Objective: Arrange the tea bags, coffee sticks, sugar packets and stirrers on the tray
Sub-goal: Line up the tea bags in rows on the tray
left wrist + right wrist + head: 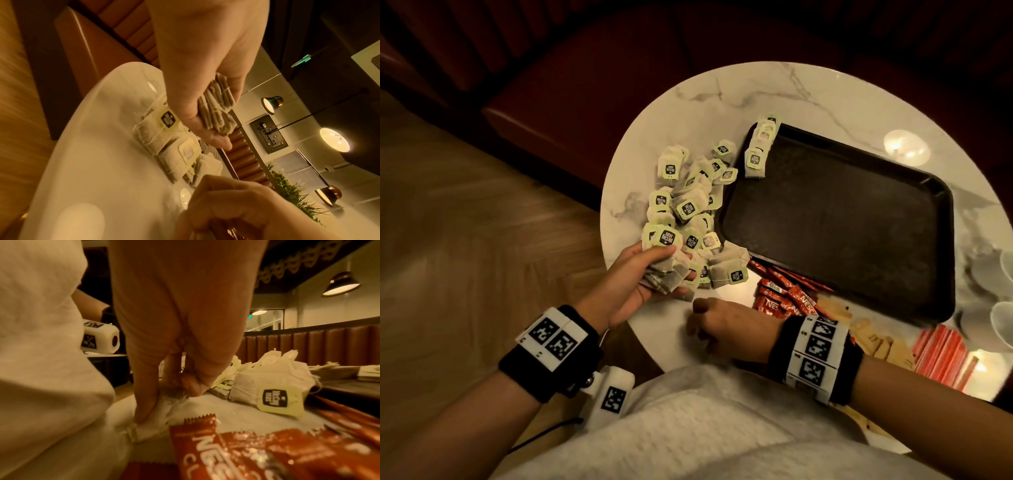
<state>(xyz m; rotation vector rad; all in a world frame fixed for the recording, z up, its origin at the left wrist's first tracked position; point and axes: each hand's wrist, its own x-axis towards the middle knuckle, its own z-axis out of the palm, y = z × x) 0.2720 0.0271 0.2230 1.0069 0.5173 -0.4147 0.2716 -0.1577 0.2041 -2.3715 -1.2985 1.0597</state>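
Head view: one tray (859,219), five tea bags (758,150) aboard.

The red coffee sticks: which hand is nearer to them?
Right. The right hand rests just beside the coffee sticks; the left hand is farther off, holding tea bags.

On the worktop (722,102), the tray (842,219) lies at centre; loose tea bags (688,205) at nine o'clock, coffee sticks (787,294) at six, a tea-bag row (758,150) in the tray's eleven o'clock corner.
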